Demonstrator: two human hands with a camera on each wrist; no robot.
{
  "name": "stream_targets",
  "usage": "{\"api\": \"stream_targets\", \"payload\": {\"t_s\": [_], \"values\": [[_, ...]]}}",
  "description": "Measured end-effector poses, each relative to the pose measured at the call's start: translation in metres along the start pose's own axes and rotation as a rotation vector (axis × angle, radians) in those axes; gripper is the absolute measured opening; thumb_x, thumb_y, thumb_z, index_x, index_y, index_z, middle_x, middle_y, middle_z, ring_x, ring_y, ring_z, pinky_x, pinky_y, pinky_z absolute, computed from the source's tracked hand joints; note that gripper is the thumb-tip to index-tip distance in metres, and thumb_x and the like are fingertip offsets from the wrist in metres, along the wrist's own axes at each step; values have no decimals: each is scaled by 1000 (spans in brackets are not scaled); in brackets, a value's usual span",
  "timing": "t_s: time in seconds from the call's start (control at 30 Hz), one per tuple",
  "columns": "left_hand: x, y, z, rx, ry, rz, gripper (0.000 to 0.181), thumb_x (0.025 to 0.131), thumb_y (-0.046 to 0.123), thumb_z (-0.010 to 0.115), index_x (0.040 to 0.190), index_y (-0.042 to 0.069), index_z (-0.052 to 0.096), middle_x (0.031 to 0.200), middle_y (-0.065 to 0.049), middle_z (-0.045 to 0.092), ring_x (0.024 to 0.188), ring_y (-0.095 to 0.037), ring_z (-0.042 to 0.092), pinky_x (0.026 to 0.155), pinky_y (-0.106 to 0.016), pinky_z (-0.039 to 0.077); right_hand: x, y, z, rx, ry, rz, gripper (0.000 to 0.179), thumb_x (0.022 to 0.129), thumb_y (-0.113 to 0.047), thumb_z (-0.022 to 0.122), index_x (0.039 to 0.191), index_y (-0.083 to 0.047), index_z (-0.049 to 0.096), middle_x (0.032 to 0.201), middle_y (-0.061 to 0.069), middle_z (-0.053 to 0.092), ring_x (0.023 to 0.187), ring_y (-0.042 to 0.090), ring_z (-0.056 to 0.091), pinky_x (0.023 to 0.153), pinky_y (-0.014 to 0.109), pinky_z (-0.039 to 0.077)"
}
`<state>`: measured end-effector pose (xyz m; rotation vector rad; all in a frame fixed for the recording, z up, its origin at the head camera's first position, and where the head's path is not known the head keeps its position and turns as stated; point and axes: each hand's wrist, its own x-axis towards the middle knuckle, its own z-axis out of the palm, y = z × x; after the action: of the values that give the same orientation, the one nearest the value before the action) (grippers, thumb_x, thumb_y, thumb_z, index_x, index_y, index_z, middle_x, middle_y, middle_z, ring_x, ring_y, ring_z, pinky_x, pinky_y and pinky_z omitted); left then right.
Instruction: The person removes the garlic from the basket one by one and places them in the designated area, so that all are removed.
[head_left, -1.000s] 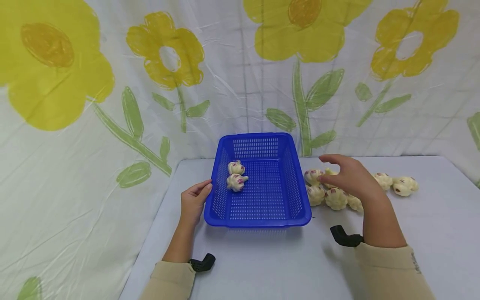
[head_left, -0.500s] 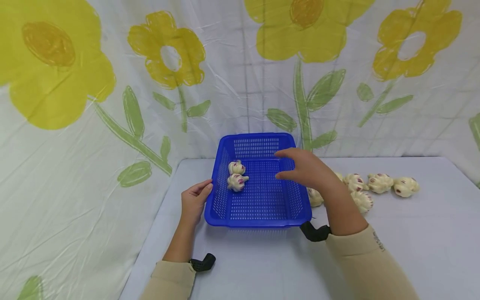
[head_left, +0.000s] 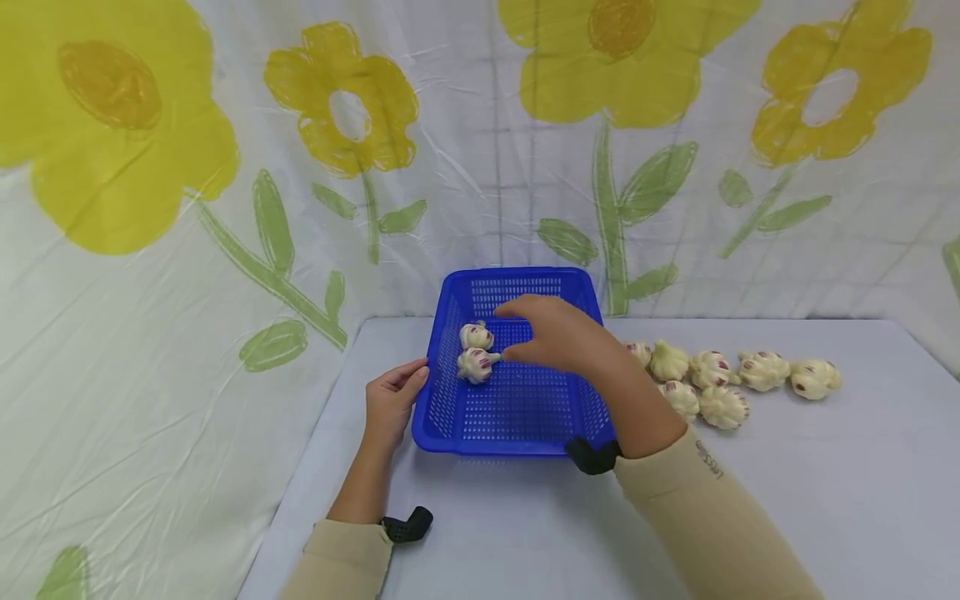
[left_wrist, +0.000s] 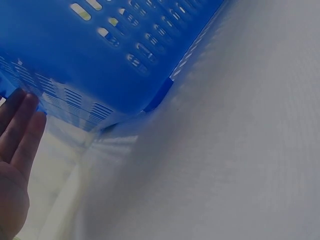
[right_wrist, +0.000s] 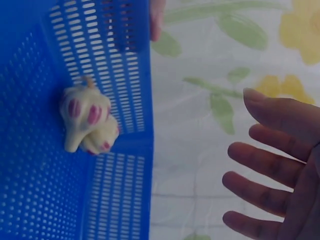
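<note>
At the middle of the head view stands a blue plastic basket [head_left: 495, 447]. My left hand [head_left: 390, 408] pinches its left rim; in the left wrist view, straight fingers [left_wrist: 30, 145] lie against the outer wall. Inside, on the left, two white garlic bulbs with purple marks, one garlic bulb [head_left: 475, 365] in front of another garlic bulb [head_left: 476, 336], lie touching. My right hand [head_left: 558, 333] hovers over the basket, thumb and fingers spread, holding nothing. Its fingertips are near the bulbs in the head view, while the right wrist view shows the palm and separated fingers [right_wrist: 265, 162].
Several more garlic bulbs [head_left: 723, 407] lie on the white table [head_left: 810, 483] right of the basket, partly behind my right arm. A white curtain [head_left: 465, 192] printed with yellow flowers hangs behind the table and along its left side.
My right hand has moved left from above the loose garlic bulbs to over the basket, fingers staying spread. The left hand keeps its place at the rim.
</note>
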<state>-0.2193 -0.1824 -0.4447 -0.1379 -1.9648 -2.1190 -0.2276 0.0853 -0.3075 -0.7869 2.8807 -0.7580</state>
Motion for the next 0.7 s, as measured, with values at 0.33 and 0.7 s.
{"api": "stream_targets", "payload": {"t_s": [0.33,0.7], "values": [[2,-3,1,-16,-12,9,32,89,6,70,113,-15,65,83,8,75,72,-5,69,69,-22,58,47,-7,8,-42,-145,-23,55,89,-28,73,139,-14,55,139,3,58,132,22,51,109,41,42],[2,-2,0,-31,-6,15,31,89,4,69,113,-15,65,82,6,75,71,-5,68,66,-21,57,90,-2,33,-104,-296,29,57,86,-24,75,137,-10,57,133,10,61,123,24,56,105,41,46]]}}
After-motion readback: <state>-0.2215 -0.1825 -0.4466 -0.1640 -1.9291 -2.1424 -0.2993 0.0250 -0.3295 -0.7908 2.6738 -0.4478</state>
